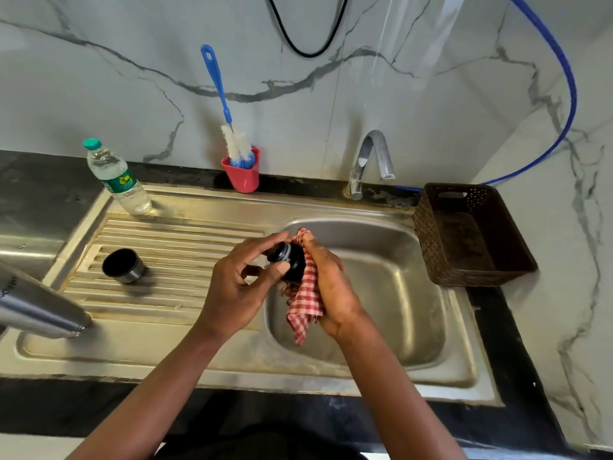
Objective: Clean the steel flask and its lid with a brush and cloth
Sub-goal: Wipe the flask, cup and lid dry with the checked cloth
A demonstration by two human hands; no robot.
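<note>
The left hand (pixel 238 287) is pinching the black flask lid (pixel 288 260) above the sink basin (pixel 398 293). The right hand (pixel 331 287) is gripping a red checked cloth (pixel 306 300) against it.

A home kitchen, probably: steel sink (pixel 381 293), tap (pixel 371 161), marble wall (pixel 99 94).

I see a white wall (pixel 99 78) with grey marble veining, behind and to the right. A black counter (pixel 39 184) carries a steel sink (pixel 232 363): drainboard (pixel 172 237) left, basin (pixel 398 293) right. A chrome tap (pixel 371 161) stands at the back rim. A brown basket (pixel 428 240) sits just beside the basin. A blue hose (pixel 574 97) and a black cable (pixel 306 55) hang against the wall. Lighting is even.
</note>
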